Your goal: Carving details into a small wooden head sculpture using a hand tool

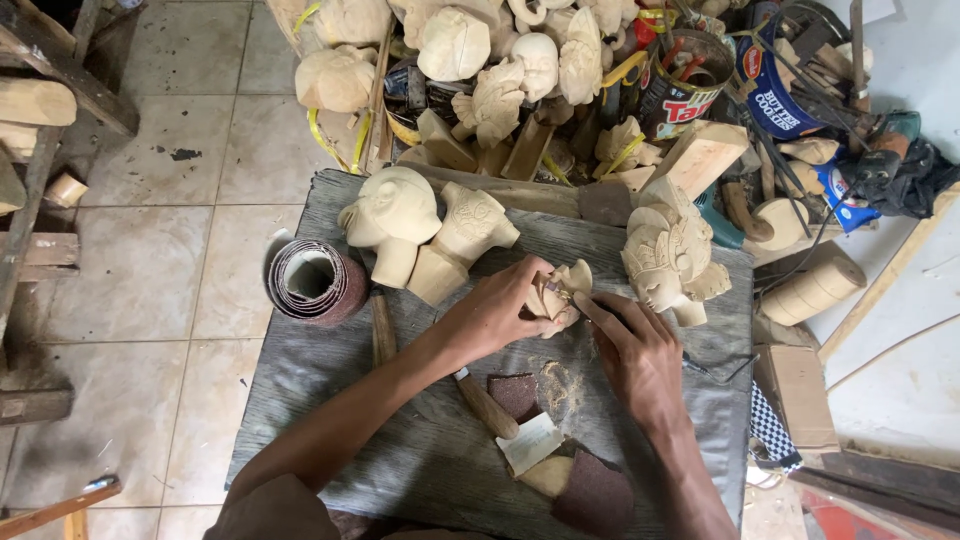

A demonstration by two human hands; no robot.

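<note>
While tins (690,85) crammed with tools and sticks are crowded among pale carved heads (470,50) at the far edge, a small wooden carving (556,296) is clamped in the left hand (500,312) and pressed by the right hand (638,355), closed on it, above a grey cloth-covered table (330,400) on a tiled floor (160,250).

Small pale unfinished wooden carving (556,293), tilted, mid-table above scattered sawdust.

Sandpaper roll (312,282), 3 carved heads (392,222), tins (690,85) nr bench.
</note>
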